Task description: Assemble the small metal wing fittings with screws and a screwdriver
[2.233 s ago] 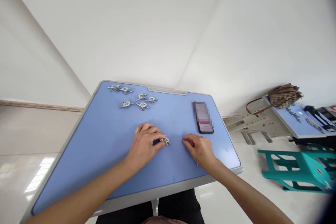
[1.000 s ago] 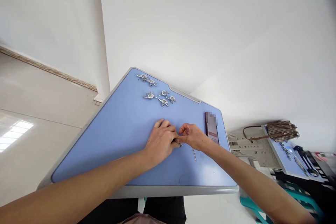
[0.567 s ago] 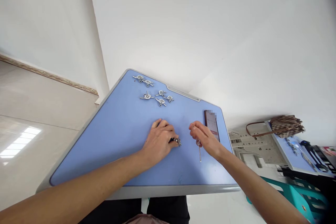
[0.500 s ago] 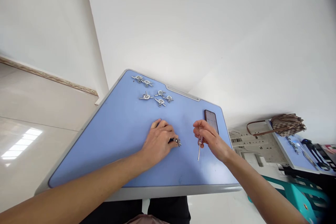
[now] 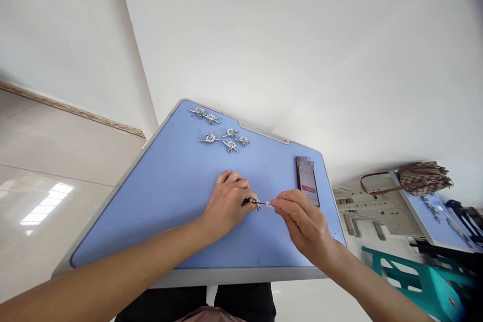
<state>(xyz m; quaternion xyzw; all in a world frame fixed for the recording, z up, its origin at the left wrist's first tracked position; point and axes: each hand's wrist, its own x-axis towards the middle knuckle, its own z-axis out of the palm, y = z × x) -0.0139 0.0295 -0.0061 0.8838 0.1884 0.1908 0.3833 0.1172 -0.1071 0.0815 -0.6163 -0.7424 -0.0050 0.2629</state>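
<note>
My left hand (image 5: 231,200) rests on the blue tabletop, its fingers closed around a small metal fitting (image 5: 257,204) that is mostly covered; a dark part shows by the thumb. Between the fingers of my right hand (image 5: 302,215) is a screwdriver (image 5: 267,204), its handle largely hidden in the grip. The shaft points left and its tip meets the held piece. Farther back lie several similar silver metal fittings, among them one with an upright pin (image 5: 210,138) and a pair near the far left corner (image 5: 212,118).
A phone (image 5: 308,186) with a timer on its screen lies on the table (image 5: 151,211) beyond my right hand. White walls border the far side. To the right are a teal stool (image 5: 426,282), a checkered bag (image 5: 424,178) and another blue table (image 5: 418,216) bearing metal parts.
My right hand has moved left and turned the screwdriver from pointing down to pointing left, bringing its tip to the metal fitting. My left hand has stayed in place.
</note>
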